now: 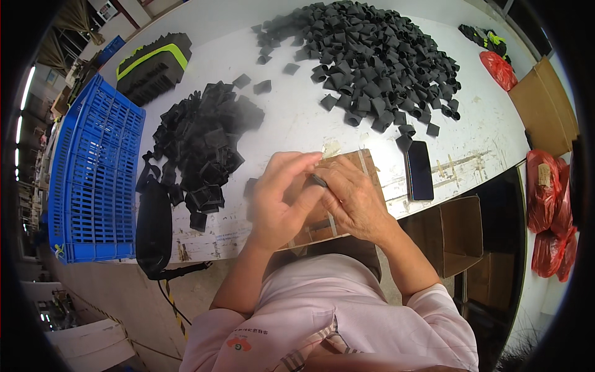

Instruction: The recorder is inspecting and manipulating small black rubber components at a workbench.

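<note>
In the head view, pinches a small dark piece [318, 180] between thumb and fingers of the right hand [354, 199], just above the wooden board [321, 232]. Curves the left hand [282, 198] in from the board's left side, half-open with thumb and fingers spread; cannot tell of any grip at its tips. Holds the piece between both, probably for steadier handling of something so small. Has a large heap of black tube-like pieces [378, 68] beyond the board and a heap of flatter black pieces [201, 142] to its left, both loose on the white table [279, 111], seemingly for easy reach. Has a phone [421, 170] lying flat, right of the board, perhaps set aside yet handy. Shows a blue crate [102, 173] far left of the board, with a black pouch [154, 223] in between, hanging over the table edge. Bears on the pale pink shirt [328, 297], nearer than the board, a red emblem [239, 344] with small lettering. Shows faint blue marks [226, 237] left of the board's near edge, too small to read. Offers no legible brand on the phone.
</note>
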